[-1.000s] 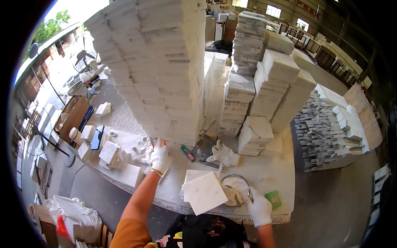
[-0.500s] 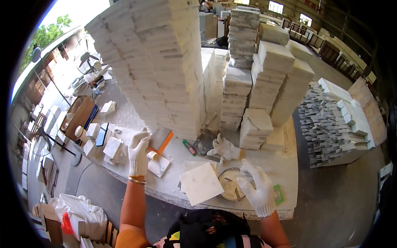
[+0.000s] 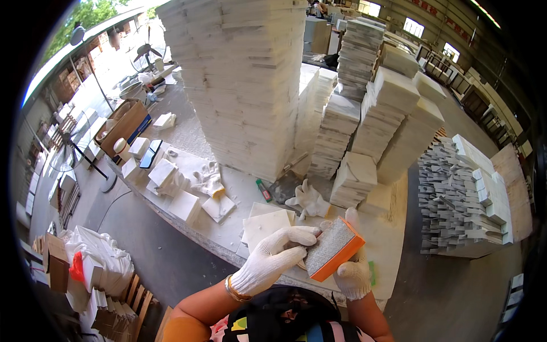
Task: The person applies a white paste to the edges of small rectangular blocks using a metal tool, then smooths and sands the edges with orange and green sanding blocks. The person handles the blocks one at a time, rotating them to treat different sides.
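From here, the person seems to be readying the grey-faced orange block [image 3: 335, 248] over the tabletop [image 3: 386, 233], near right, right hand [image 3: 353, 278] wrapped round it, left hand [image 3: 274, 257] bent-fingered at its left edge, grip unclear; next calls for steadiness.

centre: a tall stack of pale slabs [image 3: 239, 85] rises from the worktable [image 3: 387, 228], with shorter stacks [image 3: 337, 137] to its right. left: a phone [image 3: 151, 154] lies near a white cylindrical container [image 3: 122, 149] and a brown cardboard box [image 3: 126, 125]; beyond stands a dark-bladed fan [image 3: 147, 52]. lower left: white plastic sheeting [image 3: 114, 251], a red item [image 3: 77, 269] and wooden slats [image 3: 137, 302]. right: narrow grey-white strips [image 3: 447, 196] are piled beside a plywood sheet [image 3: 515, 185]. upper right: bright windows [image 3: 413, 27].
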Demonstrator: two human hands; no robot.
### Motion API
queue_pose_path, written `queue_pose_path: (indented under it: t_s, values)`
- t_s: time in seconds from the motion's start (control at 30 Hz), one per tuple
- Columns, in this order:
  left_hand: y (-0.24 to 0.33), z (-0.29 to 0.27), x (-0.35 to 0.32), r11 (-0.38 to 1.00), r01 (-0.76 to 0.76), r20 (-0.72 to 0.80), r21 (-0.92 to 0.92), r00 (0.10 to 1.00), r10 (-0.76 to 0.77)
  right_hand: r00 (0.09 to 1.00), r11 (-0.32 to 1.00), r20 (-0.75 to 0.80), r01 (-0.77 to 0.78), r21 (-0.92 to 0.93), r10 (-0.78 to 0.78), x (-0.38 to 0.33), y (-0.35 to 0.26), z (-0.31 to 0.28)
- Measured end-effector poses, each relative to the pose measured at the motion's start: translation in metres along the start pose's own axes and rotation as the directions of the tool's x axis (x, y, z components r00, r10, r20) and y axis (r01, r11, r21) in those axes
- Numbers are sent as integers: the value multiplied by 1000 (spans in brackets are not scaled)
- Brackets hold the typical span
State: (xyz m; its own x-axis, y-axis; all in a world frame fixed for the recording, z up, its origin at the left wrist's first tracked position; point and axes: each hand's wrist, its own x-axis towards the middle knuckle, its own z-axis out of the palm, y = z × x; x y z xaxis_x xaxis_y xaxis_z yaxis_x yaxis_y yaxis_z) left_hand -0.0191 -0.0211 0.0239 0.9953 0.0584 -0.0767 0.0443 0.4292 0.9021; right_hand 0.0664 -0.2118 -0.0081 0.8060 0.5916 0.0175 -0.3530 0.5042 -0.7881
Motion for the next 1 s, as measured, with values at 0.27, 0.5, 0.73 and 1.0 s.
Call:
queue_pose_path:
  t_s: [0.27,0.5,0.73,1.0]
  values:
    - [4,-31,3,-39,-246,240,968,874,423,997,972,-62,52,230,-39,-23,-33,-54]
    - [-13,-37,10,-48,-185,190,982,914,360,989,916,43,-147,373,141,-35,6,-101]
    - [-10,-38,42,-72,-210,222,975,918,329,968,970,-85,-227,83,234,6,26,-89]
    - [-17,-57,61,-36,-212,214,977,946,244,976,980,-129,-185,-76,175,40,41,-40]
